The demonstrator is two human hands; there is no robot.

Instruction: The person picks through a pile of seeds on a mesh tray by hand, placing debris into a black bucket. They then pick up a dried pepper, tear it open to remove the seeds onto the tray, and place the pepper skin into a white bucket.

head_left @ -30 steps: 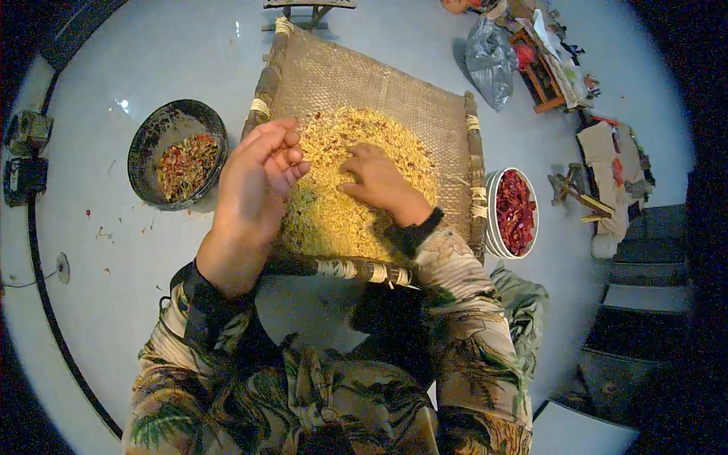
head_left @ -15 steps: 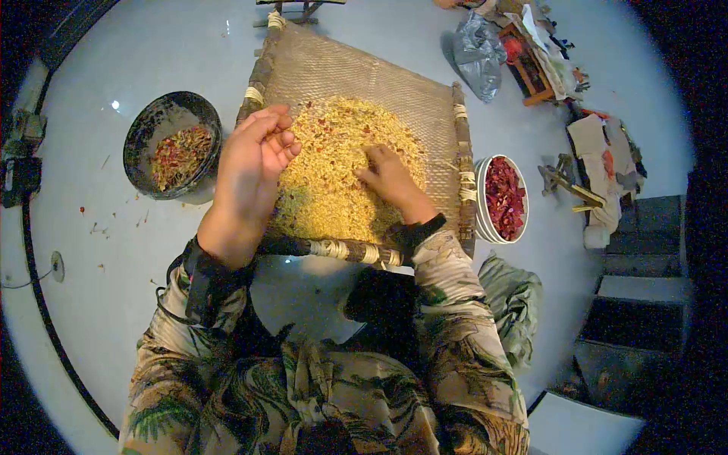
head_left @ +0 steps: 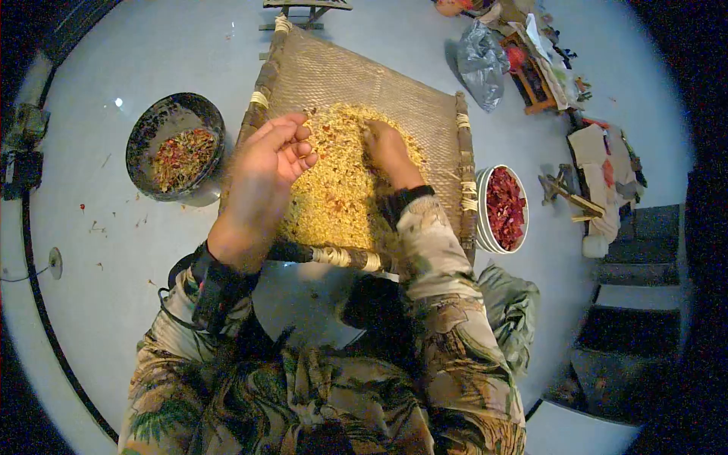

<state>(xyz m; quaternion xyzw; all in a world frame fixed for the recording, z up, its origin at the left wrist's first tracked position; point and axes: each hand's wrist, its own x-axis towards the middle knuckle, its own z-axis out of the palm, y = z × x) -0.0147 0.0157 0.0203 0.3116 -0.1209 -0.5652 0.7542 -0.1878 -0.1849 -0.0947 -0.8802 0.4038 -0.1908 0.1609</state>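
Across the near half of a woven screen (head_left: 360, 72), a layer of yellow seeds (head_left: 334, 208) is spread, specked with small red bits and reaching almost to the near edge. The weave is stretched on a wooden frame (head_left: 263, 85), whose poles are wrapped at intervals with pale strips. Above the left edge, the left hand (head_left: 274, 155) is held with its palm turned inward and its fingers loosely curled (whether anything is pinched there cannot be told). Over the far part of the seeds, the right hand (head_left: 392, 150) is lowered with its fingers bent downward; the fingertips are blurred, so neither their grip nor their contact can be made out. Beyond the left edge, a black bucket (head_left: 135, 125) is partly filled with mixed red and brownish scraps (head_left: 183, 159). Just beside the right edge, dried red chili pieces (head_left: 505, 208) are held in a white bucket (head_left: 483, 221).
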